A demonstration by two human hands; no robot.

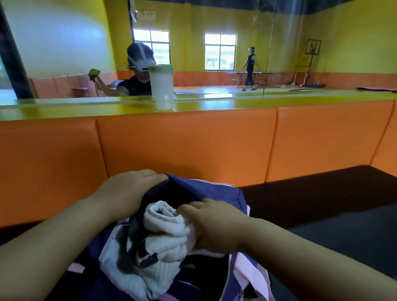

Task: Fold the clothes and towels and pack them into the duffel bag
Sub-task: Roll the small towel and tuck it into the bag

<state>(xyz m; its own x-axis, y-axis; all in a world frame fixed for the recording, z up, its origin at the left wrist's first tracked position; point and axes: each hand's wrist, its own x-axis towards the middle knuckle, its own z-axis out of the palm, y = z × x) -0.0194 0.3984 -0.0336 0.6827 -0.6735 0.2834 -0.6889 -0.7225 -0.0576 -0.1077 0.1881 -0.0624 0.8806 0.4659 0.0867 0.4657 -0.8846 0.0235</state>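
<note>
The right hand [214, 224] is pinching the rolled white terry towel [166, 228] into the purple duffel bag [216, 192]; the left hand [126, 189], its grip spread, is holding the rim back. The roll risks unravelling or snagging on the zipper.

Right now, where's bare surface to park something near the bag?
Free: the black mat right of the duffel bag, below the orange padding; also the yellow ledge left of the shaker bottle. Crowded: the bag mouth, filled by the white towel, left hand and right hand.
</note>
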